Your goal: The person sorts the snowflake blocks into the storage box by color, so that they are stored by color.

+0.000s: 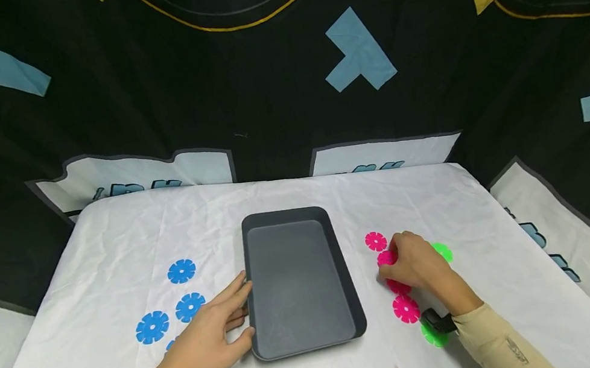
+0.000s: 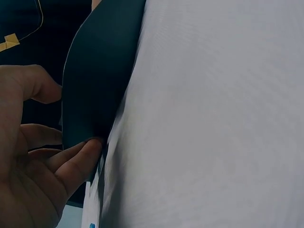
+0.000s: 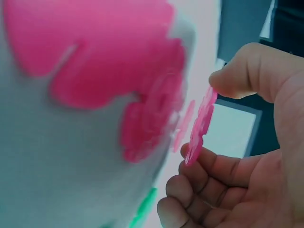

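Note:
A dark grey rectangular baking tray (image 1: 300,280) lies on the white cloth. My left hand (image 1: 216,332) rests against its left side, fingers spread along the wall; in the left wrist view the thumb and fingertips touch the tray wall (image 2: 97,80). Over on the right, my right hand (image 1: 415,261) is above a row of pink notched discs (image 1: 406,308). Between thumb and fingers it pinches a pink notched disc (image 3: 202,126), held on edge in the right wrist view. Other pink discs (image 3: 154,107) lie just beyond it on the cloth.
Several blue notched discs (image 1: 181,271) lie left of the tray, one partly hidden by the left hand. Green discs (image 1: 443,251) show on both sides of the right forearm. A black patterned curtain (image 1: 264,102) hangs behind the table.

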Available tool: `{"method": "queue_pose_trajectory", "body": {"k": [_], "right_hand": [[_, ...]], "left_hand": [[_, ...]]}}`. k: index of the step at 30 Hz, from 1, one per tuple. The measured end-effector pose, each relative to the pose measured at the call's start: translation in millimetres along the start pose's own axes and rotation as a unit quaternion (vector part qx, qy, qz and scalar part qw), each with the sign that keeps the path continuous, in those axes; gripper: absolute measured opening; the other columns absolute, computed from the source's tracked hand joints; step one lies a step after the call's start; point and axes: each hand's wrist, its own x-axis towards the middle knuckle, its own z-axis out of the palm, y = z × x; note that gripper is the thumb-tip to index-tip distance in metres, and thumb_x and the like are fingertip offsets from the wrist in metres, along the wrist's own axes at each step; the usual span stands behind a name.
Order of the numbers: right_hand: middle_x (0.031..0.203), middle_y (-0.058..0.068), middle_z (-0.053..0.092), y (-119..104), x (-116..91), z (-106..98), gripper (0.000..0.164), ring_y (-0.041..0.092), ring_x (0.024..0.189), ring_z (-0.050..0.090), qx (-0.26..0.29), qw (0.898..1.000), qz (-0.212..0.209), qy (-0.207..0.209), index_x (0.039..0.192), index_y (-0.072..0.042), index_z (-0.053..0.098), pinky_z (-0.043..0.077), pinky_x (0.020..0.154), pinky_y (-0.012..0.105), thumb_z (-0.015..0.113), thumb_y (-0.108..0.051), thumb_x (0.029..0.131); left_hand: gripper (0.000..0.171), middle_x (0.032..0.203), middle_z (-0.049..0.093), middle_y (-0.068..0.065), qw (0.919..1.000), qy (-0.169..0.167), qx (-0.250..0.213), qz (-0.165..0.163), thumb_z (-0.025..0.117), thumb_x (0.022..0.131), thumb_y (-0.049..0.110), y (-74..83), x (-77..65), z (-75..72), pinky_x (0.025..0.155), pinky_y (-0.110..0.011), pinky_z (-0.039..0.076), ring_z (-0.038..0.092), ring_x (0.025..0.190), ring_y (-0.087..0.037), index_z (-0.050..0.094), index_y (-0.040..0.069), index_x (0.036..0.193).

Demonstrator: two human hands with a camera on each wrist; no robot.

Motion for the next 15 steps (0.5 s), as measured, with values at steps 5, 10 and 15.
{"method": "queue_pose_trajectory", "body": {"k": [5, 10, 15], "right_hand": [[0.077, 0.003, 0.049, -7.8, -5.2, -8.8, 0.042, 0.016, 0.067, 0.049, 0.002, 0.999, -0.027, 0.021, 0.091, -0.005, 0.059, 0.045, 0.055, 0.028, 0.078, -0.032, 0.067], [0.078, 0.001, 0.049, -22.3, -10.6, -18.6, 0.039, 0.014, 0.066, 0.048, 0.017, 0.996, -0.072, 0.048, 0.093, -0.005, 0.059, 0.045, 0.057, 0.028, 0.076, -0.030, 0.068], [0.080, -0.001, 0.050, -37.5, -12.4, -23.8, 0.038, 0.012, 0.067, 0.048, 0.032, 0.991, -0.105, 0.070, 0.094, -0.006, 0.060, 0.046, 0.059, 0.028, 0.075, -0.029, 0.067]], "left_hand": [[0.069, 0.161, 0.017, -0.004, 0.9999, 0.001, 0.010, -0.003, 0.067, 0.088, 0.008, 0.6, 0.2, 1.3, 0.090, -0.021, 0.050, 0.057, 0.120, -0.016, 0.034, -0.004, 0.148], [0.069, 0.161, 0.017, -0.004, 0.9998, 0.004, 0.019, -0.006, 0.067, 0.088, 0.009, 2.1, 1.0, 1.8, 0.090, -0.021, 0.050, 0.057, 0.119, -0.015, 0.035, -0.004, 0.148], [0.069, 0.161, 0.017, -0.005, 0.9999, 0.002, 0.015, -0.007, 0.067, 0.089, 0.009, 2.8, 1.0, 2.4, 0.089, -0.021, 0.050, 0.056, 0.120, -0.016, 0.035, -0.004, 0.148]]}}
